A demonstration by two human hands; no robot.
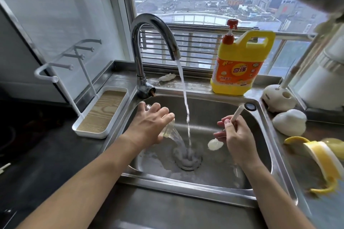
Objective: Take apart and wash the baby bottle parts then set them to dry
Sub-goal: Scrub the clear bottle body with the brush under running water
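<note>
My left hand [149, 124] grips the clear baby bottle [168, 129] over the steel sink [214, 187], tipped mouth-down so water pours from it toward the drain [188, 160]. My right hand [236, 135] holds a white bottle brush [215, 144] by its handle, brush head down, to the right of the running stream. The tap [154, 42] runs between both hands. White bottle parts [289, 124] and a yellow cap piece [320, 156] lie on the right counter.
A white drying rack with pegs and a wood-lined tray [100, 113] stands left of the sink. A yellow dish-soap jug [240, 65] sits on the back ledge. A white brush holder [278, 97] is at the right, and a dark hob at the far left.
</note>
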